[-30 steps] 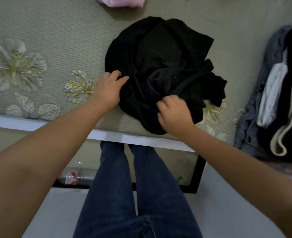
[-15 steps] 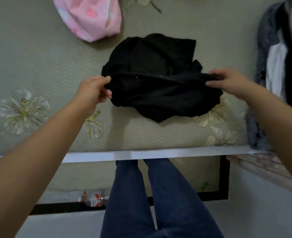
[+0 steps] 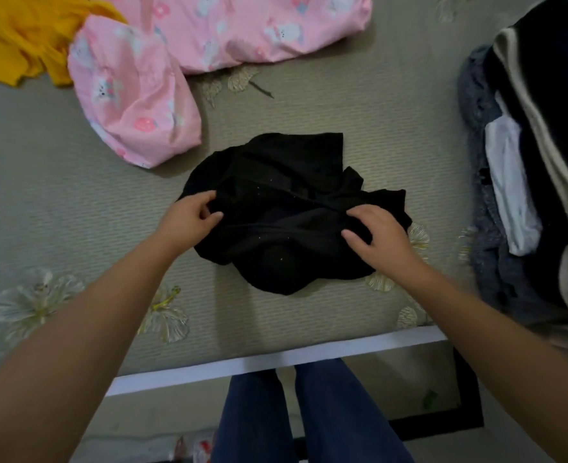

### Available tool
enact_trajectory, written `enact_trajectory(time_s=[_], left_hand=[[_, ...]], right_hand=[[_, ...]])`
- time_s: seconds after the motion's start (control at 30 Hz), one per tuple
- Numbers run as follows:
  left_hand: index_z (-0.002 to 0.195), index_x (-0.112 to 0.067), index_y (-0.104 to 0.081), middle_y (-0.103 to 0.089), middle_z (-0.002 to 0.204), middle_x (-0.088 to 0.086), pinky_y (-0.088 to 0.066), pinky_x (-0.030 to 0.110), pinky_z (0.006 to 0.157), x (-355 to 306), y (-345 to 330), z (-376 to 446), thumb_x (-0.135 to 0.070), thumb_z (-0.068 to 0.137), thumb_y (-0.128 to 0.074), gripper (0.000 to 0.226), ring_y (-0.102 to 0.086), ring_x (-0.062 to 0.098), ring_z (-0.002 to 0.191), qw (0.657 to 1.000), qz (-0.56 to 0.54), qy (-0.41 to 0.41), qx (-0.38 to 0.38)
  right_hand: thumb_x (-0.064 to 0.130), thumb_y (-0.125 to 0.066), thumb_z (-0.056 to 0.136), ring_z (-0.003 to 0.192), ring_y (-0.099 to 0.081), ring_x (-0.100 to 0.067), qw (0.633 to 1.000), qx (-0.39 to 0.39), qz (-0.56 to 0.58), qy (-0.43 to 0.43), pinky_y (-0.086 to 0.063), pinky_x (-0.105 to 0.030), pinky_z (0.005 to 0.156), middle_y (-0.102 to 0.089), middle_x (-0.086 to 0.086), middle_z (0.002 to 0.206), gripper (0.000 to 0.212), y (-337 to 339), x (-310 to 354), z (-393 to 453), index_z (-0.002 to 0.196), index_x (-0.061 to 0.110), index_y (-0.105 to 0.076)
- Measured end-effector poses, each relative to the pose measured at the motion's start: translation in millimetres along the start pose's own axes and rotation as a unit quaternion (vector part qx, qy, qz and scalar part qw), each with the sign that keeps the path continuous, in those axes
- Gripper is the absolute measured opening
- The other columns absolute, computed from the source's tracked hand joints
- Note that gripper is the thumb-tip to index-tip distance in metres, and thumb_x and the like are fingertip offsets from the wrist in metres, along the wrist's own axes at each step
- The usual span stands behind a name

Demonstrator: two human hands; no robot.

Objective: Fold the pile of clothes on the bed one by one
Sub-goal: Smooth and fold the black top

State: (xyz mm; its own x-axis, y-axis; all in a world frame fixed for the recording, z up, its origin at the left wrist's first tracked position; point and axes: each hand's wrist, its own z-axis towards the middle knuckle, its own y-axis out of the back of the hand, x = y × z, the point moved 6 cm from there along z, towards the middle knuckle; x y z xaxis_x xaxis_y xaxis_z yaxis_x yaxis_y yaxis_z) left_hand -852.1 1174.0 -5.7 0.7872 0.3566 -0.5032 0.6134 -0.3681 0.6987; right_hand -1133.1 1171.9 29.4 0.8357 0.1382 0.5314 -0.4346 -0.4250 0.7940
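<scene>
- Yellow cloth lies far up and left of the left hand, cut off by the frame's top and left edges.
- Pink printed cloth lies just above the left hand; its top is cut off, and what garment it is cannot be told.
- Left hand reaches in from the lower left, forearm stretched over the bed. Its grip is closed on the left edge of the black garment, fingers curled and thumb pinching the cloth.
- The black garment sits crumpled on the bed between the two hands; its folds are too dark to make out.
- Right hand comes in from the lower right, palm down on the garment's right side, fingers bent and bunching the cloth in its grip; the fingertips are partly buried.
- The pile of dark, grey and white clothes lies right of the right hand, cut off by the right edge.
</scene>
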Motion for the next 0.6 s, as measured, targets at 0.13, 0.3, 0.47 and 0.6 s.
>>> enact_trajectory(time_s=[0.13,0.3,0.47,0.6], left_hand=[[0.116,-0.002,-0.061,-0.052,0.103,0.025,-0.032,0.030,0.089,-14,2,6,-0.016,0.080,-0.069,0.040,-0.049,0.037,0.101,0.992,0.094,-0.076,-0.028],[0.085,0.004,-0.063,-0.060,0.091,0.019,-0.043,0.037,0.081,-32,12,-1,-0.022,0.077,-0.068,0.028,-0.056,0.029,0.088,0.994,-0.012,-0.093,-0.051],[0.068,-0.022,-0.057,-0.057,0.058,-0.010,-0.042,0.008,0.053,-44,47,-21,-0.004,0.075,-0.056,0.019,-0.053,-0.002,0.054,0.962,-0.262,-0.028,-0.071],[0.068,-0.019,-0.069,-0.066,0.058,-0.012,-0.048,0.011,0.057,-62,85,-35,-0.002,0.067,-0.057,0.021,-0.061,-0.001,0.057,0.925,-0.379,-0.029,0.005]], right_hand=[[0.011,-0.057,0.088,0.123,-0.044,-0.027,0.997,0.035,-0.023,-0.071,-0.030,-0.027,0.100,-0.051,-0.015,0.130,0.042,-15,-28,13,0.128,0.002,-0.049],[0.025,-0.065,0.083,0.121,-0.043,-0.029,0.977,0.138,-0.074,-0.145,-0.037,-0.037,0.101,-0.050,-0.014,0.127,0.049,-27,-54,19,0.127,0.007,-0.052],[0.003,-0.065,0.078,0.112,-0.050,-0.028,0.990,0.107,0.037,-0.078,-0.037,-0.029,0.096,-0.057,-0.016,0.114,0.023,-19,-35,17,0.101,-0.001,-0.065],[-0.014,-0.061,0.070,0.101,-0.049,-0.014,0.979,-0.012,0.198,-0.043,-0.031,-0.021,0.084,-0.058,-0.007,0.103,0.030,39,-3,12,0.066,0.014,-0.051]])
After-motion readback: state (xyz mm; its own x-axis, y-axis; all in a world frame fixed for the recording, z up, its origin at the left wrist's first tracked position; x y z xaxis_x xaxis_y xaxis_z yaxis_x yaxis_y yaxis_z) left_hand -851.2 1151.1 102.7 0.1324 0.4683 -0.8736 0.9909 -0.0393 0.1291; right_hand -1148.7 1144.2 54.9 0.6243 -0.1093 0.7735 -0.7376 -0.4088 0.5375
